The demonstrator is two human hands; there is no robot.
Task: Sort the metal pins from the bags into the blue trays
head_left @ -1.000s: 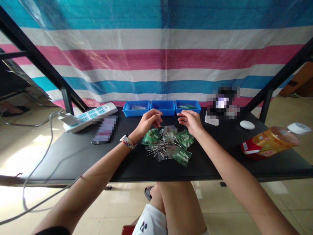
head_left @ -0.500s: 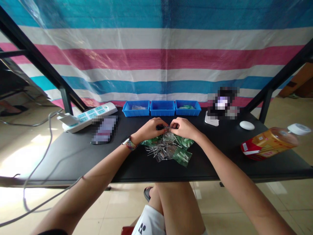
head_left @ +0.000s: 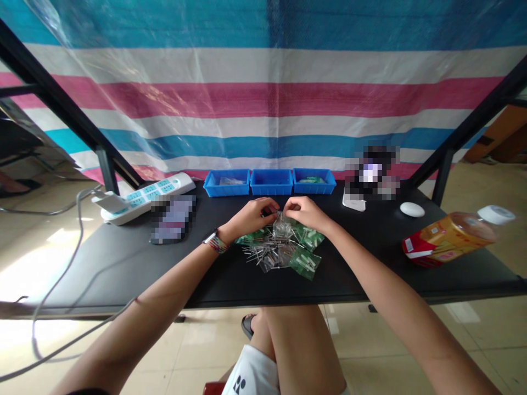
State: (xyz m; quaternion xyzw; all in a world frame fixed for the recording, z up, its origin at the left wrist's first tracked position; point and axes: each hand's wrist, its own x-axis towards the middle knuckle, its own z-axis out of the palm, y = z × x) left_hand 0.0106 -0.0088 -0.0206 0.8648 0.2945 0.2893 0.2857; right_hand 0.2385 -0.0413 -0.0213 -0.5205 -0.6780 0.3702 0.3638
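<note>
Over the far side of the pile, my left hand [head_left: 256, 214] and my right hand [head_left: 305, 210] are close together with bent fingers. Between their fingertips is a small clear plastic bag [head_left: 282, 224], which both seem to pinch; its contents are hard to make out. Below them lies a heap of thin metal pins [head_left: 258, 253], some loose and some in clear bags. Green bags with white pieces inside surround it: one green bag [head_left: 306, 262] lies at the near right, others are partly under my hands.
Behind my hands stand three blue bins: the left bin [head_left: 226, 190] holds clear bags, the middle bin [head_left: 272, 190], the right bin [head_left: 314, 189] green bags. A power strip [head_left: 148, 197] and phone [head_left: 173, 219] lie left. At right are a white oval object [head_left: 412, 209] and a drink bottle [head_left: 450, 240].
My fingertips have moved slightly apart, and more of the clear bag shows between them. The view has shifted a little; the heap looks the same.
</note>
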